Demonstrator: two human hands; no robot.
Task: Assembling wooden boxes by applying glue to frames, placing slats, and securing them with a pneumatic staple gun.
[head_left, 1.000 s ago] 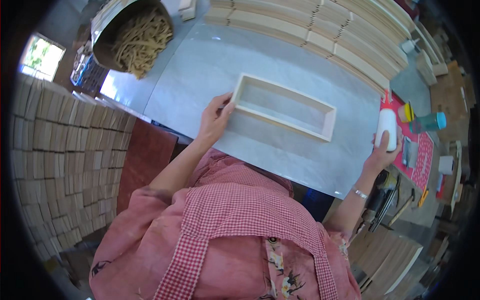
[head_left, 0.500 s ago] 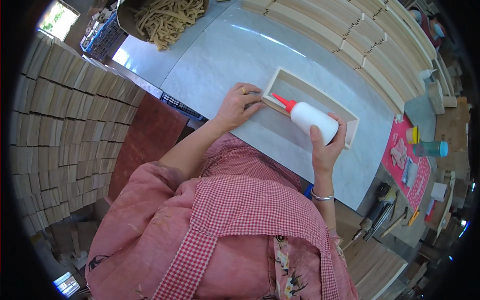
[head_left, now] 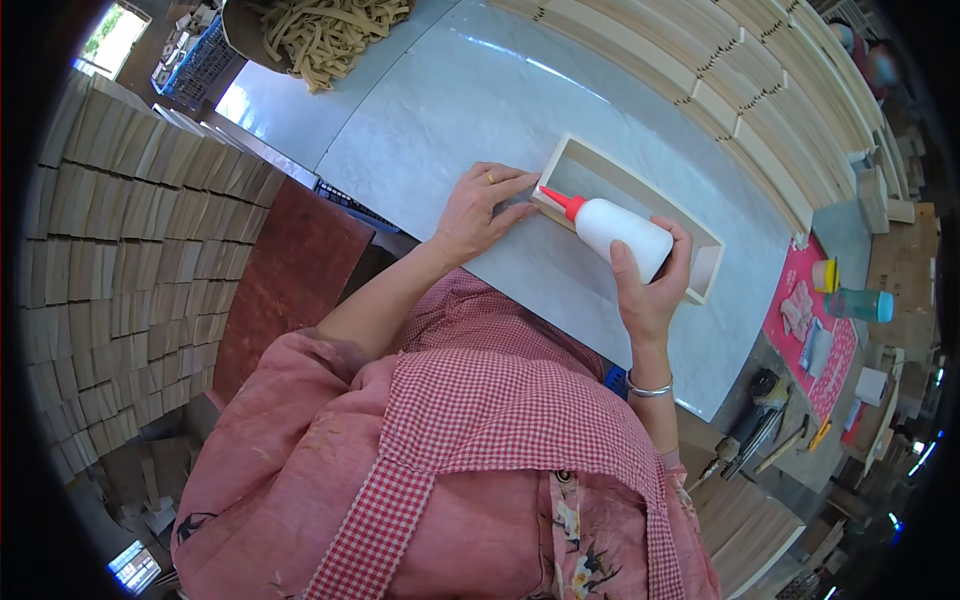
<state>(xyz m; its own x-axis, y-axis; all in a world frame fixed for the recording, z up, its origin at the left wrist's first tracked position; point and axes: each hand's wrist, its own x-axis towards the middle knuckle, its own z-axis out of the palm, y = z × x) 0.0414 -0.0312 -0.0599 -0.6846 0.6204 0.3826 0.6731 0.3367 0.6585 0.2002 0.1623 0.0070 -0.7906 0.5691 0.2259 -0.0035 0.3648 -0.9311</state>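
Observation:
A shallow rectangular wooden frame (head_left: 640,182) lies slantwise on the pale marbled tabletop (head_left: 440,130) in front of me. My right hand (head_left: 655,285) is wrapped round a white squeeze bottle (head_left: 625,235) with a red pointed nozzle (head_left: 560,201). The bottle is tilted over the frame, its tip at the frame's left corner; whether tip and wood touch I cannot tell. My left hand (head_left: 480,215) is open beside that corner, index finger and thumb stretched apart with their tips at the wood. Bottle and right hand hide part of the near side.
Long wooden strips (head_left: 690,70) are stacked along the far edge. A bin of tan strips (head_left: 330,40) stands back left, near a blue crate (head_left: 200,70). Stacked wood blocks (head_left: 130,250) fill the left. At right lie a pink cloth (head_left: 800,320), a teal-lidded bottle (head_left: 862,305) and tools (head_left: 755,420).
The bottle's nozzle has shifted toward the frame's left corner. My left index finger has straightened. The whole view has shifted slightly.

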